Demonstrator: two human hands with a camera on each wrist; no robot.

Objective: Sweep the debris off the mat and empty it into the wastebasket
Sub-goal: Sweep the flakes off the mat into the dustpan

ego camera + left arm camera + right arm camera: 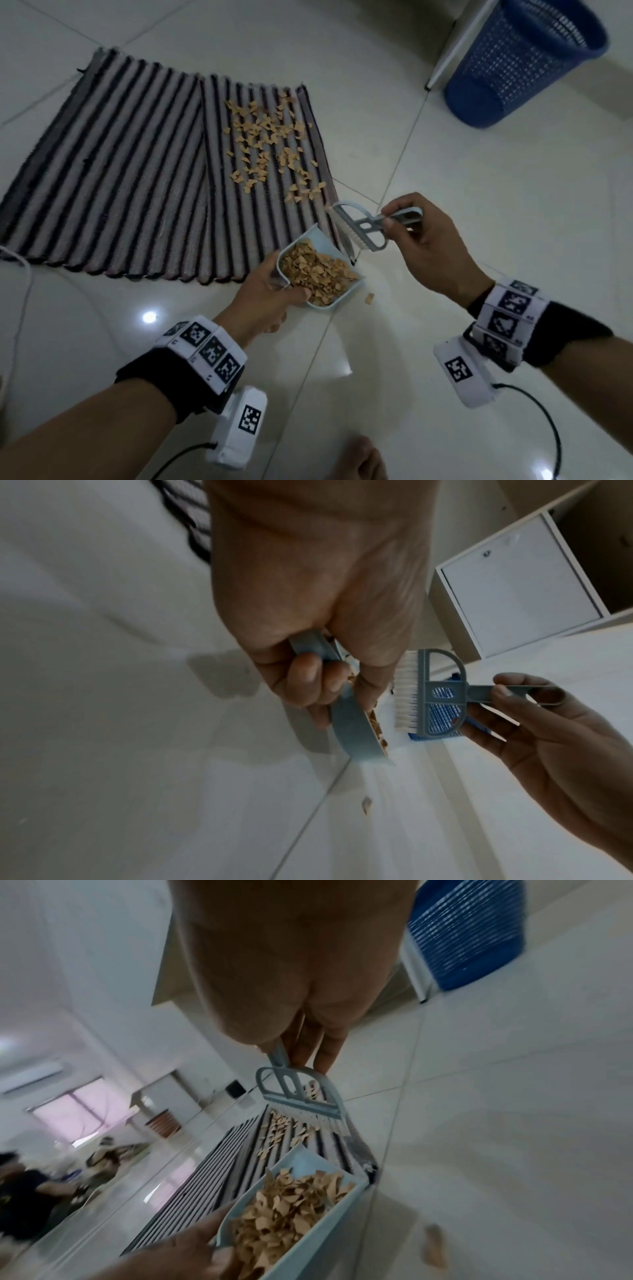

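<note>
Head view: left hand [263, 291] grips pale-blue plastic dustpan [337, 294] part-filled with tan chips, right hand [428, 246] pinches grey hand brush [356, 228]; many tan paper-like scraps [267, 144] remain near striped woven mat's [120, 164] right edge, blue mesh wastebasket [520, 61] not yet reached.

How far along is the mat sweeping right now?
Partly done: the dustpan in the left hand is heaped with debris. The right hand holds the brush. Left: chips on the mat, one on the floor, then emptying into the wastebasket.
</note>
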